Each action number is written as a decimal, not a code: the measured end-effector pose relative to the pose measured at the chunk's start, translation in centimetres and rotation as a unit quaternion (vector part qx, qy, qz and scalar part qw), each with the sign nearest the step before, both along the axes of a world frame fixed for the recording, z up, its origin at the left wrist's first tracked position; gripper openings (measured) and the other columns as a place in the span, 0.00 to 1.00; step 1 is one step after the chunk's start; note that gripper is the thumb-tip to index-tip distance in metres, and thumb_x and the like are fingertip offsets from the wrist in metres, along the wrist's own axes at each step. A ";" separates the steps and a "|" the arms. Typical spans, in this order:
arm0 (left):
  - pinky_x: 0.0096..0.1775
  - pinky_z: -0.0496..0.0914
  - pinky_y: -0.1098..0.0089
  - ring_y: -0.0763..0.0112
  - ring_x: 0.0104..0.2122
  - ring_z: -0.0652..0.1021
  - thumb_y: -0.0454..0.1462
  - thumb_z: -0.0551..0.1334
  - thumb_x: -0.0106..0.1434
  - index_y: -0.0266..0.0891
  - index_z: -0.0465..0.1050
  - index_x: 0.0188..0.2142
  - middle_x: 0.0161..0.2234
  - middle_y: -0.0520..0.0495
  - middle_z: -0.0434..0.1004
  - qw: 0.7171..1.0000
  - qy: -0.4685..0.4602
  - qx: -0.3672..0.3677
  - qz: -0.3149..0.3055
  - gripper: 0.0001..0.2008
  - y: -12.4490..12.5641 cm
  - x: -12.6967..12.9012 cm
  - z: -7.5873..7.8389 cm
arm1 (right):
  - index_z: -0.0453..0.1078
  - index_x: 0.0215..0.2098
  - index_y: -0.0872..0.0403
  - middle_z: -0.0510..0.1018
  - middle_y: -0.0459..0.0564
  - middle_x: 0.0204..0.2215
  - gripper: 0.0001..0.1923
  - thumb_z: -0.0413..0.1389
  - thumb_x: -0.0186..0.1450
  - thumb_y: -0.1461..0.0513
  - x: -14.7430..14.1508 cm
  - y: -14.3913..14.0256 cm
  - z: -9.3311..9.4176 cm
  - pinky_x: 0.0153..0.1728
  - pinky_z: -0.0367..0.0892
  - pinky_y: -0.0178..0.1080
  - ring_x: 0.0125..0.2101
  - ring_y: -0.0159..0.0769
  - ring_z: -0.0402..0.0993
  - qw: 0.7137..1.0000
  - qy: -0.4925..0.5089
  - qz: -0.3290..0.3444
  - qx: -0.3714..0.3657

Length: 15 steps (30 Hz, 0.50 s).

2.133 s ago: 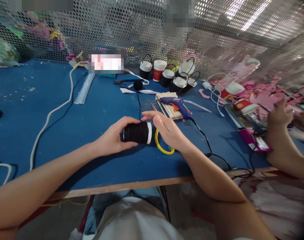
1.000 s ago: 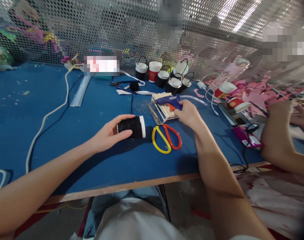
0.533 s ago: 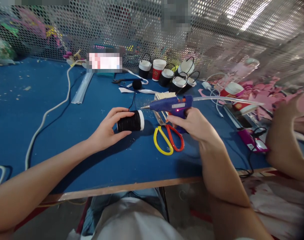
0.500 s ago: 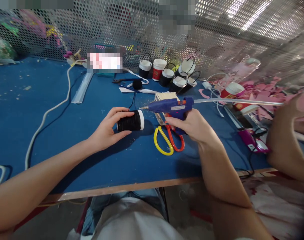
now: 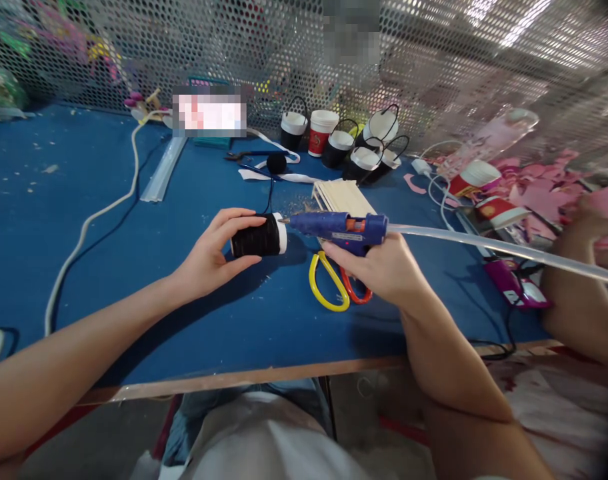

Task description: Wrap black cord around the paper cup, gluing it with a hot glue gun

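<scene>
My left hand point(image 5: 209, 257) grips a paper cup point(image 5: 258, 236) wrapped in black yarn, lying on its side with its white rim to the right. From its upper side a black strand runs back to a ball of black yarn point(image 5: 277, 163). My right hand point(image 5: 384, 267) is closed around the handle of a blue hot glue gun point(image 5: 334, 227), whose nozzle is at the cup's white rim; whether it touches, I cannot tell. A long clear glue stick point(image 5: 484, 243) sticks out of the gun's rear. Below the gun lie scissors point(image 5: 330, 283) with one yellow and one red handle loop.
Several black-wrapped cups point(image 5: 338, 148) with handles and a red paper cup point(image 5: 324, 133) stand against the mesh screen point(image 5: 264, 53). Wooden sticks point(image 5: 347, 197) lie behind the gun. A co-worker's arm point(image 5: 581, 287), pink scraps point(image 5: 554, 193) and a purple device point(image 5: 517, 283) are at right.
The glue gun has tilted and dropped slightly, its nozzle coming down to the cup's white rim. The glue stick now slopes down to the right. The left hand keeps its hold on the cup.
</scene>
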<state>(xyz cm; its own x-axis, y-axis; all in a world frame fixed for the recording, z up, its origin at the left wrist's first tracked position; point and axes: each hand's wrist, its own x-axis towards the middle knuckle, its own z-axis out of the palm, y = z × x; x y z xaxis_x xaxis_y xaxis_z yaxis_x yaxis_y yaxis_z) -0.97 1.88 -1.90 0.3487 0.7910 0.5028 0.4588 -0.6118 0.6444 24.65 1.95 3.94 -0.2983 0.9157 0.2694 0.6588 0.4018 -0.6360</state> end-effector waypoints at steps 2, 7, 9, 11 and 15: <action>0.55 0.63 0.57 0.60 0.54 0.66 0.39 0.63 0.58 0.45 0.63 0.53 0.53 0.42 0.63 1.000 0.003 0.003 -0.005 0.23 0.0 0.0 0.0 | 0.70 0.29 0.54 0.75 0.46 0.24 0.09 0.56 0.58 0.56 -0.1 0.1 0.0 0.30 0.66 0.38 0.27 0.35 0.70 1.000 -0.012 -0.004 0.005; 0.55 0.62 0.59 0.61 0.54 0.66 0.37 0.62 0.59 0.42 0.63 0.52 0.53 0.41 0.62 1.000 0.023 0.006 -0.016 0.22 -0.2 0.1 0.2 | 0.70 0.26 0.54 0.75 0.46 0.24 0.11 0.57 0.57 0.54 -0.1 0.3 -0.2 0.30 0.66 0.39 0.26 0.35 0.70 0.999 -0.029 -0.019 -0.001; 0.55 0.62 0.58 0.61 0.54 0.66 0.36 0.62 0.59 0.43 0.63 0.52 0.53 0.41 0.62 0.999 0.028 0.007 -0.016 0.21 -0.2 0.1 0.2 | 0.70 0.27 0.54 0.76 0.47 0.26 0.11 0.57 0.57 0.54 0.0 0.3 -0.3 0.32 0.67 0.40 0.28 0.36 0.71 0.999 -0.036 -0.020 0.003; 0.56 0.62 0.57 0.60 0.54 0.66 0.36 0.62 0.59 0.43 0.63 0.52 0.53 0.42 0.62 0.999 0.032 0.011 -0.013 0.21 -0.1 0.1 0.1 | 0.71 0.29 0.54 0.77 0.48 0.28 0.11 0.57 0.57 0.54 0.1 0.2 -0.3 0.33 0.67 0.40 0.30 0.38 0.72 0.999 -0.044 -0.017 0.006; 0.55 0.62 0.57 0.61 0.54 0.66 0.35 0.62 0.59 0.43 0.63 0.52 0.53 0.42 0.62 0.999 0.037 0.020 -0.006 0.22 -0.1 0.1 0.1 | 0.73 0.32 0.55 0.78 0.49 0.30 0.12 0.57 0.58 0.54 0.2 0.0 -0.2 0.35 0.68 0.42 0.32 0.40 0.73 0.998 -0.056 -0.022 0.011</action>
<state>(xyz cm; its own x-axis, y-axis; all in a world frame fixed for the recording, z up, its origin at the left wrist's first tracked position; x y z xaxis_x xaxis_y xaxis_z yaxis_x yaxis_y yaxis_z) -0.89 1.74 -1.79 0.3947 0.7670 0.5059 0.4971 -0.6413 0.5844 24.83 1.99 3.72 -0.2867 0.9229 0.2571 0.7427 0.3836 -0.5488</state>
